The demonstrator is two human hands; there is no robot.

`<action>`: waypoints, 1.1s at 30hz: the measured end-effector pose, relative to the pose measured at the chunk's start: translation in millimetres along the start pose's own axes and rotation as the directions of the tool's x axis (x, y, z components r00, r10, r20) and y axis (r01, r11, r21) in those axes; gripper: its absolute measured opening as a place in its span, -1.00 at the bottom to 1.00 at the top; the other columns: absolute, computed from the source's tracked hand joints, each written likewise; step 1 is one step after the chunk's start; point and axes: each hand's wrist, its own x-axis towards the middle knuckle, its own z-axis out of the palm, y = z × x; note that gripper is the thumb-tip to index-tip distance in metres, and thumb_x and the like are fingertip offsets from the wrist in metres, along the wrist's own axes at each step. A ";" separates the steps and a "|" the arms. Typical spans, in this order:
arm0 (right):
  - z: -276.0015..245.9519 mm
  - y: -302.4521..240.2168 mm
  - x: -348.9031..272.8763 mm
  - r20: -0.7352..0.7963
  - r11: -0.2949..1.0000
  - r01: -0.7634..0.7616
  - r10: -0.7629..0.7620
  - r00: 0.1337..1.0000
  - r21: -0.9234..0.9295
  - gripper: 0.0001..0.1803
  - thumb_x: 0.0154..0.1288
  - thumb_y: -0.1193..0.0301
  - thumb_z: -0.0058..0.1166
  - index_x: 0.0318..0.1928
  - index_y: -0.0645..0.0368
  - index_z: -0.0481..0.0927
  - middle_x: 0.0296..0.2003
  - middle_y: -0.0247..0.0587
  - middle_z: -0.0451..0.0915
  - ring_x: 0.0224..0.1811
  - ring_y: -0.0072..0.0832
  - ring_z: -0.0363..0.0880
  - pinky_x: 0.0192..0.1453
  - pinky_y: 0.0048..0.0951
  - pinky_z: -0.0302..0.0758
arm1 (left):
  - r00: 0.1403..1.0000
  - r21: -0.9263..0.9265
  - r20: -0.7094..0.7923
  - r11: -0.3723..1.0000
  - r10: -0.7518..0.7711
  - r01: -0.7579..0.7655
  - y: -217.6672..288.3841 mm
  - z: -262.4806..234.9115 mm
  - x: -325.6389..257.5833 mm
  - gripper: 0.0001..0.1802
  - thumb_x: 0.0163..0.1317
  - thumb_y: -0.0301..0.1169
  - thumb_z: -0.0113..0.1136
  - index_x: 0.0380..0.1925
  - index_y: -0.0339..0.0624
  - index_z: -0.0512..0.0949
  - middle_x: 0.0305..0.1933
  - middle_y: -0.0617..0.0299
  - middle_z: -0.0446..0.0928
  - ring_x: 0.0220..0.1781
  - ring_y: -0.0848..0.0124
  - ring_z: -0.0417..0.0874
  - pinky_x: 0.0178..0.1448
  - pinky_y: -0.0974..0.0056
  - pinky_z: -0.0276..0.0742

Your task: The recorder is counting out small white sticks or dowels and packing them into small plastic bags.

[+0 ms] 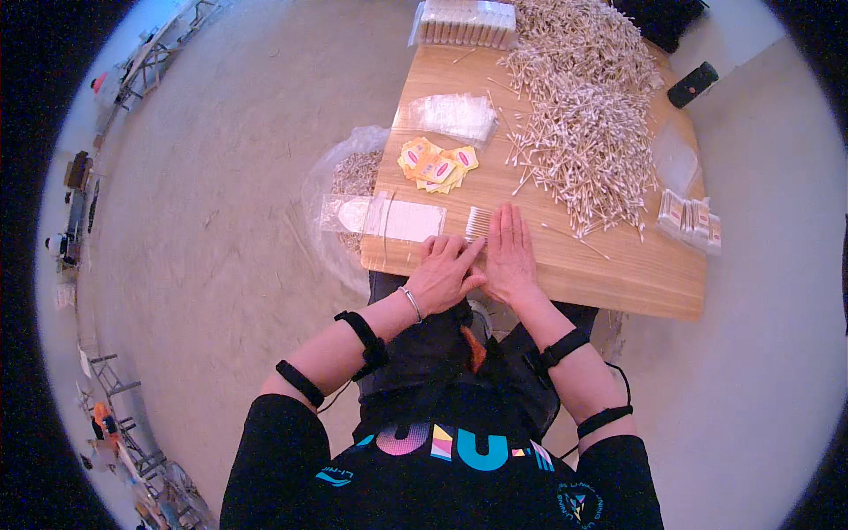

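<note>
**Cotton swabs squared up at the desk's near edge**

A small row of cotton swabs [478,223] is evened out on the wooden desk [618,274], just right of a clear flat bag [402,218]. The right hand [510,256] is laid flat beside the row, fingers straight and together, clamped on nothing; the left hand [449,272] is pressed down at the row's near end, fingers spread, nothing visibly gripped. The row is best kept level by light, even pressure, so that no swab is rolled toward the loose heap [579,115] beyond. Yellow labels [437,165] lie behind.
</note>
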 end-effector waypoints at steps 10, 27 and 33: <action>-5.8 -0.3 0.2 0.001 1.000 0.011 -0.011 1.000 0.014 0.06 0.04 -0.02 0.06 0.32 0.43 -0.15 0.36 0.17 -0.19 0.45 -0.04 -0.30 0.47 -0.13 -0.27 | 0.999 -0.015 -0.002 0.999 -0.043 0.043 2.7 0.0 5.7 -0.30 0.14 0.00 0.06 0.21 -0.13 0.21 -0.11 0.05 0.32 0.01 0.13 0.29 0.16 0.05 0.05; -1.5 1.1 1.7 0.010 1.000 0.006 -0.006 1.000 -0.021 -0.03 0.07 0.10 -0.04 0.32 0.44 -0.15 0.37 0.17 -0.19 0.45 -0.04 -0.33 0.48 -0.15 -0.30 | 0.994 -0.008 0.061 0.995 -0.096 0.097 6.8 -4.8 14.4 -0.25 0.16 0.05 0.00 0.24 -0.18 0.15 -0.11 0.02 0.34 0.01 0.12 0.32 0.12 0.01 0.09; -8.5 -3.6 2.1 0.039 1.000 -0.004 0.004 0.999 -0.012 -0.09 0.10 0.13 -0.09 0.32 0.44 -0.12 0.36 0.18 -0.18 0.45 -0.04 -0.31 0.48 -0.15 -0.28 | 0.991 -0.028 0.045 0.992 -0.124 0.126 6.1 -5.9 18.1 -0.27 0.17 0.06 0.00 0.21 -0.17 0.17 -0.11 0.02 0.37 0.00 0.11 0.37 0.10 -0.01 0.12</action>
